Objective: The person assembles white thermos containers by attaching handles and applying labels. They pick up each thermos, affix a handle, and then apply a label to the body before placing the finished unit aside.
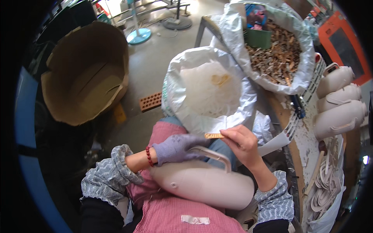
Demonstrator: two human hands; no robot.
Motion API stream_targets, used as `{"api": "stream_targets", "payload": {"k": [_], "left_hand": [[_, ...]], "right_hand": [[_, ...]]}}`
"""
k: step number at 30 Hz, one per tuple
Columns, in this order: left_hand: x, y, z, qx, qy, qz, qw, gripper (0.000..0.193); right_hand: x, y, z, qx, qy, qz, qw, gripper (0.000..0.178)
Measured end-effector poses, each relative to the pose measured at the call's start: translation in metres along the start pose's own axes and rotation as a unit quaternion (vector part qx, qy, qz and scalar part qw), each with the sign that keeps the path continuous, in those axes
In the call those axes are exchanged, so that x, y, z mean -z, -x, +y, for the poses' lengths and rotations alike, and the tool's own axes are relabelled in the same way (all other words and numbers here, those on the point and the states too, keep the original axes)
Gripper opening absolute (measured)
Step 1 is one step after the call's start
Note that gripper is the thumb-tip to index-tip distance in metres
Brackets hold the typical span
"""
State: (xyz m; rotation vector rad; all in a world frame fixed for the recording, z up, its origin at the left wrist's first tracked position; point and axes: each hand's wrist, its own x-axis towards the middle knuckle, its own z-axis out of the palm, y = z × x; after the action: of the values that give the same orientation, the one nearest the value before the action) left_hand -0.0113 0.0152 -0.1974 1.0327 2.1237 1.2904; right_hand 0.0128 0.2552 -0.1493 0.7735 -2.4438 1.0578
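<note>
My right hand pinching one orange-brown strip, my gloved left hand against one pale jug, its grip unclear, three similar jugs at right

Jug is pale pinkish beige, strip coppery gold, glove dusty lilac, bracelet deep red. Apron is pink with a fine check, sleeve covers grey and white in a leafy print, brick kinda orangey red.

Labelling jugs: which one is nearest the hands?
The jug lying across the pink apron; the three other jugs are grouped at far right.
</note>
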Motion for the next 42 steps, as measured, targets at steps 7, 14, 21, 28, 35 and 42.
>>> {"api": "stream_targets", "payload": {"k": [7,14,21,28,35,42], "left_hand": [[-0.001,0.015,0.003,-0.124,-0.108,0.181,0.97,0.031],[0.006,0.015,0.009,0.059,0.117,-0.043,0.99,0.054],[0.012,0.018,0.0,0.205,0.227,-0.107,0.946,0.05],[0.012,0.017,-0.005,0.21,0.215,-0.115,0.947,0.049],[0.006,0.006,-0.006,0.279,0.235,-0.1,0.926,0.038],[0.006,0.007,0.008,0.257,0.24,-0.093,0.932,0.037]], "right_hand": [[-0.034,0.019,-0.022,-0.007,0.007,-0.043,0.999,0.023],[-0.016,0.029,-0.045,0.041,0.184,-0.074,0.979,0.027],[-0.029,0.042,-0.047,0.061,0.217,-0.144,0.963,0.025],[-0.035,0.04,-0.041,0.08,0.212,-0.162,0.96,0.023],[-0.038,0.037,-0.031,0.091,0.211,-0.155,0.961,0.009],[0.089,-0.081,0.104,-0.231,0.161,0.186,0.941,0.028]]}}
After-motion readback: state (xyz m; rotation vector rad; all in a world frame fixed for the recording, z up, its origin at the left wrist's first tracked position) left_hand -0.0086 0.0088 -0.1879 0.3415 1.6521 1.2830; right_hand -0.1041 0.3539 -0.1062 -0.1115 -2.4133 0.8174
